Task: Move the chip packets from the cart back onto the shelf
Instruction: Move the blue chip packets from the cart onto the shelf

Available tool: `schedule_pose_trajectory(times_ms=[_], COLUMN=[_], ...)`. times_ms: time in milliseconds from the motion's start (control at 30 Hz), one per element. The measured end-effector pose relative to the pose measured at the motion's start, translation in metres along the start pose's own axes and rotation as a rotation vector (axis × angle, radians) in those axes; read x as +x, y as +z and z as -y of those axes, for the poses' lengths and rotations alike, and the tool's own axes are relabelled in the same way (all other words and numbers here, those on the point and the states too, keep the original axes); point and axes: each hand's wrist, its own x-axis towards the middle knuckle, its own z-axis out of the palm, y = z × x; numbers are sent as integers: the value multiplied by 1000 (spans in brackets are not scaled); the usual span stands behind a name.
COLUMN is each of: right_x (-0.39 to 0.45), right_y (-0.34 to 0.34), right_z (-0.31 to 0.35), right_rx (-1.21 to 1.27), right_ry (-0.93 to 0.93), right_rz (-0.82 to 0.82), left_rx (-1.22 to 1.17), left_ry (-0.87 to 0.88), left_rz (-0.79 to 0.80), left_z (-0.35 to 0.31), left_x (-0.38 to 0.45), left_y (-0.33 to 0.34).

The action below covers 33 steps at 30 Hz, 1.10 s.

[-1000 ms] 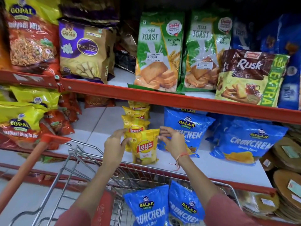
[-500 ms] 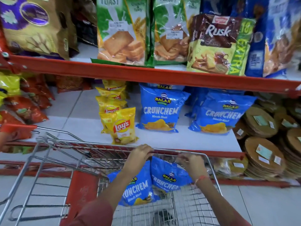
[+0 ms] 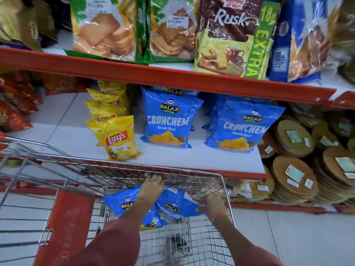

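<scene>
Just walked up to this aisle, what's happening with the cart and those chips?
A person is restocking chips from a wire cart onto the shelf. Both hands are down in the cart: the left hand and right hand are on the right-hand blue Crunchem packet, with a second blue packet beside it. Yellow Lay's packets and more Crunchem packets already stand on the shelf.

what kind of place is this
Most likely a grocery shop's snack aisle. Red-edged shelves hold rows of packaged food, such as Lay's packets and price-stickered toast bags, and a wire shopping cart stands in front.
</scene>
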Motion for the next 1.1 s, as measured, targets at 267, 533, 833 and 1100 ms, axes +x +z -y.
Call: schedule_pose_trajectory(times_ms=[267,533,833,1100], right_x=[-25,-68,-110,-87], right_y=[16,-58,-163,-228], right_z=[-5,10,41,59], right_rx=[24,262,397,434], right_ry=[-54,-271,-462,-520], right_rz=[-282,-701,-1080,-1165], left_rx=[-259,-872,-939,-881], left_ry=[-143,-195,-114,-130], left_rz=[-66,-522,-976,-1141], left_z=[-2,25,48,61], left_x=[-33,-81,-114,-98], left_y=[-11,-47,-144,-201])
